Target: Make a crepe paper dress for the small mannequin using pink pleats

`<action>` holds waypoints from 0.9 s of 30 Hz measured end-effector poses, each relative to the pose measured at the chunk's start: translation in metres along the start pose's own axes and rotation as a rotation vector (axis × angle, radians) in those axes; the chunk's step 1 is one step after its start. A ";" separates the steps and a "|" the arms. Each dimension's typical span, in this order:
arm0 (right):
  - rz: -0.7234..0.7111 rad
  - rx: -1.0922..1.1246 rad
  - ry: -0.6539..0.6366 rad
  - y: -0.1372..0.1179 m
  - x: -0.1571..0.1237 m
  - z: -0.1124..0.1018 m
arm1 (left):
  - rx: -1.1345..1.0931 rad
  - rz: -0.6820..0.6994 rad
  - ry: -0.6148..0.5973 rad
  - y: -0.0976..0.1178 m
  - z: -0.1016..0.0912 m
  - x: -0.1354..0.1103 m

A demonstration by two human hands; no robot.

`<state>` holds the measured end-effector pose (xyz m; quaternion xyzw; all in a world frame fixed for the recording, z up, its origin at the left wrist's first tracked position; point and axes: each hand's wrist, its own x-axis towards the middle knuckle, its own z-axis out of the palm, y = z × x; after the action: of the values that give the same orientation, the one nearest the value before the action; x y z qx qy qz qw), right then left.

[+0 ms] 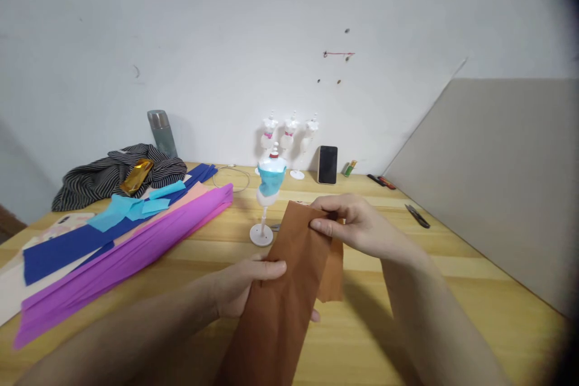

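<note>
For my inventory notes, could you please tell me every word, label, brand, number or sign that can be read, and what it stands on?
No text can be read anywhere.
Brown sheet: no lettering shows.
Phone: dark screen, no text.
Green item: too small to read any print.
Gold item: too blurred to read any print.

Brown strip (pixel 289 295) runs off the bottom edge, most of the left hand's (pixel 235 283) fingers are hidden behind it, and the greyish bit (pixel 275 227) just left of it's too covered to tell.
</note>
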<state>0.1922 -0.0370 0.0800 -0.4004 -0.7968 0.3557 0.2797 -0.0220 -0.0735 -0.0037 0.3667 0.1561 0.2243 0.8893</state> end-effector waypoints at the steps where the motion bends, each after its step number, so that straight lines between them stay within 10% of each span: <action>1: -0.004 0.001 -0.005 0.000 0.000 0.000 | -0.019 -0.013 -0.047 -0.001 -0.002 0.000; 14: -0.113 -0.049 0.031 0.004 0.002 0.004 | 0.044 -0.234 -0.250 0.004 -0.006 -0.003; 27: -0.048 -0.026 -0.043 0.036 -0.005 -0.023 | 0.144 -0.015 -0.308 0.010 -0.015 -0.006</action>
<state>0.2269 -0.0179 0.0647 -0.3770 -0.8167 0.3468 0.2658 -0.0367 -0.0620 -0.0060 0.4583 0.0366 0.1471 0.8758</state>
